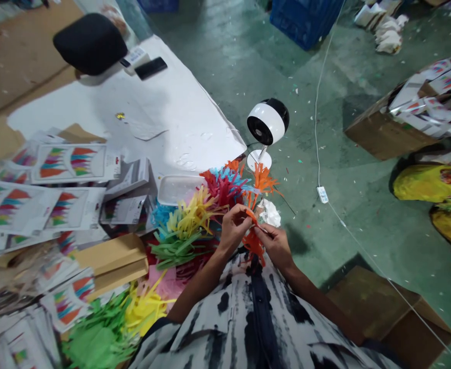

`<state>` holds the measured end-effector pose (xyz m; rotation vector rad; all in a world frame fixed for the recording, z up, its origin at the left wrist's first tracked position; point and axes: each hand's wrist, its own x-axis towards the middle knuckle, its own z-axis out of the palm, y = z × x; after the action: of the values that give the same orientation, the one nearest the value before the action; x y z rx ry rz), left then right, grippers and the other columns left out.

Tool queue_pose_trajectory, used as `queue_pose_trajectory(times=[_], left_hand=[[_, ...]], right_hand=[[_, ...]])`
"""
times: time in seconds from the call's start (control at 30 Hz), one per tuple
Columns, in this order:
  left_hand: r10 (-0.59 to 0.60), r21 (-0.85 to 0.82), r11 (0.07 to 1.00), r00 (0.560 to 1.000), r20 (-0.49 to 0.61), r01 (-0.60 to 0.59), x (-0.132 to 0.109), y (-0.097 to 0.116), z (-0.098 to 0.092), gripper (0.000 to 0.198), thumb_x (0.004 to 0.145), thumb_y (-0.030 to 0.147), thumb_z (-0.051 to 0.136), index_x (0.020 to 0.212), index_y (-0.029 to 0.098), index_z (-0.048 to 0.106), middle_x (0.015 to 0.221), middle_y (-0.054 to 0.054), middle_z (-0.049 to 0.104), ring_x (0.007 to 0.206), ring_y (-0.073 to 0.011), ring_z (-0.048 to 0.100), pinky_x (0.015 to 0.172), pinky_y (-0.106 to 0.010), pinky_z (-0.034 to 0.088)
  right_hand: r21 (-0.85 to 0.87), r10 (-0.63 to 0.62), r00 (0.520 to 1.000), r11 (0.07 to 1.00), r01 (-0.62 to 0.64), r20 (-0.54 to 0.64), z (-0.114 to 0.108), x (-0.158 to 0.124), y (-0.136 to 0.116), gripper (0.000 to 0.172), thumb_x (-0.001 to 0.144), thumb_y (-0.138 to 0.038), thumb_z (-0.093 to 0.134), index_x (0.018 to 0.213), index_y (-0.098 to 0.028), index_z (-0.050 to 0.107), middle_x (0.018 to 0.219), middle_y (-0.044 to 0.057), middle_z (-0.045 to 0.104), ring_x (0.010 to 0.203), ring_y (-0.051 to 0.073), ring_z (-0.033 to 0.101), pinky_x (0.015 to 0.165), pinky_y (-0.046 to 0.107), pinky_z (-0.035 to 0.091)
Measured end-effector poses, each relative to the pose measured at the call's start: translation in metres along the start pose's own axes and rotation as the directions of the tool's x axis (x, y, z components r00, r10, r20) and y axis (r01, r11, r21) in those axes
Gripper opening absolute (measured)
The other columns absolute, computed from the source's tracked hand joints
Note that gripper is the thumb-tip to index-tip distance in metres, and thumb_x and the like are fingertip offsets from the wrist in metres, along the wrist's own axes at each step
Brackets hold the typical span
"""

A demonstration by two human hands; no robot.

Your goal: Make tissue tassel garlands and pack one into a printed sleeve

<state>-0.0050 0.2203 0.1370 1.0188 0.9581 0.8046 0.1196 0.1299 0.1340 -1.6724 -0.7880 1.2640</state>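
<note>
My left hand [233, 228] and my right hand [276, 246] meet close in front of my body, both with fingers pinched on an orange paper tassel [253, 243]. Its fringe hangs down below my fingers. Just beyond, another orange fringed tassel [264, 179] spreads out. Left of my hands lie bunches of cut tissue paper: a red bunch [225, 188], a yellow bunch [195, 211] and a green bunch [177, 248]. A crumpled white piece [270, 212] shows behind my right hand.
A white table [179, 118] carries a clear plastic tray [177, 188], printed packages [69, 163] and a phone [150, 67]. A white and black fan [268, 123] stands ahead. Cardboard boxes [383, 128] and a cable with a power strip [322, 195] are on the green floor at the right.
</note>
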Motion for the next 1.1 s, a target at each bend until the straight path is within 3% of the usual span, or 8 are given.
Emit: queue_pose_trajectory(times=[0.23,0.3,0.43,0.57,0.67,0.83,0.97,1.1], left_hand=[[-0.062,-0.111,0.993,0.994,-0.089,0.052,-0.011,-0.009,0.002,0.01,0.084,0.025,0.07,0.082,0.018,0.064,0.073,0.001,0.065,0.069,-0.0139,0.06,0.071,-0.026,0.049],[-0.021,-0.056,0.998,0.992,-0.125,0.014,-0.013,-0.012,0.0,0.01,0.083,0.027,0.07,0.082,0.019,0.064,0.073,0.001,0.063,0.068,-0.0143,0.059,0.069,-0.026,0.048],[0.081,0.144,0.987,0.994,-0.08,-0.068,-0.015,-0.016,-0.004,0.009,0.085,0.027,0.069,0.081,0.019,0.067,0.081,-0.003,0.066,0.078,-0.0183,0.064,0.074,-0.028,0.05],[0.17,0.291,0.947,0.981,-0.095,-0.136,-0.022,-0.011,-0.003,0.009,0.085,0.025,0.067,0.077,0.02,0.066,0.079,-0.003,0.066,0.076,-0.0186,0.062,0.072,-0.028,0.048],[0.17,0.308,0.943,0.977,-0.129,-0.124,-0.026,-0.01,-0.001,0.008,0.082,0.021,0.066,0.074,0.02,0.063,0.074,-0.001,0.061,0.07,-0.0164,0.057,0.067,-0.027,0.044],[0.038,0.114,0.993,0.985,-0.166,-0.019,-0.031,-0.015,0.001,0.006,0.075,0.018,0.065,0.078,0.02,0.061,0.072,0.002,0.057,0.067,-0.014,0.051,0.063,-0.025,0.039],[-0.019,-0.144,0.99,0.999,-0.03,0.014,-0.036,-0.017,-0.004,0.016,0.07,0.024,0.075,0.079,0.018,0.064,0.075,0.0,0.058,0.069,-0.0137,0.05,0.065,-0.024,0.04],[-0.062,-0.246,0.965,0.993,0.104,0.086,-0.04,-0.017,-0.012,0.033,0.07,0.036,0.089,0.086,0.017,0.067,0.079,0.0,0.059,0.07,-0.0124,0.05,0.067,-0.023,0.04]], right_hand=[[-0.016,-0.032,0.999,0.999,0.032,0.019,0.003,-0.001,-0.006,0.036,0.091,-0.054,0.069,0.092,-0.019,0.079,0.081,0.002,0.071,0.076,0.019,0.063,0.07,0.026,0.051],[0.005,-0.041,0.998,0.999,0.041,0.055,0.004,0.001,-0.004,0.038,0.09,-0.056,0.07,0.094,-0.02,0.079,0.081,0.003,0.072,0.078,0.022,0.066,0.07,0.027,0.054],[0.036,-0.079,0.996,0.996,0.078,0.038,0.006,0.007,0.004,0.043,0.087,-0.061,0.071,0.103,-0.022,0.082,0.09,0.006,0.077,0.091,0.028,0.072,0.08,0.032,0.059],[0.004,-0.109,0.994,0.994,0.109,0.004,0.009,0.004,0.011,0.043,0.085,-0.062,0.072,0.101,-0.025,0.085,0.093,0.007,0.079,0.087,0.029,0.074,0.076,0.033,0.061],[-0.007,-0.144,0.989,0.99,0.144,-0.039,0.013,-0.004,0.013,0.039,0.084,-0.061,0.073,0.099,-0.028,0.085,0.095,0.007,0.079,0.082,0.027,0.074,0.072,0.031,0.061],[-0.029,-0.137,0.988,0.99,0.135,-0.073,0.017,-0.015,0.011,0.042,0.084,-0.064,0.073,0.098,-0.026,0.084,0.089,0.007,0.078,0.08,0.028,0.073,0.07,0.032,0.06],[0.089,-0.079,0.996,0.993,0.081,-0.027,0.013,-0.013,0.013,0.046,0.083,-0.065,0.074,0.097,-0.022,0.084,0.093,0.008,0.078,0.088,0.028,0.072,0.079,0.033,0.059],[0.324,0.013,0.998,0.946,-0.032,0.061,0.013,-0.013,0.012,0.048,0.079,-0.066,0.079,0.094,-0.021,0.084,0.085,0.007,0.076,0.076,0.024,0.068,0.07,0.033,0.056]])
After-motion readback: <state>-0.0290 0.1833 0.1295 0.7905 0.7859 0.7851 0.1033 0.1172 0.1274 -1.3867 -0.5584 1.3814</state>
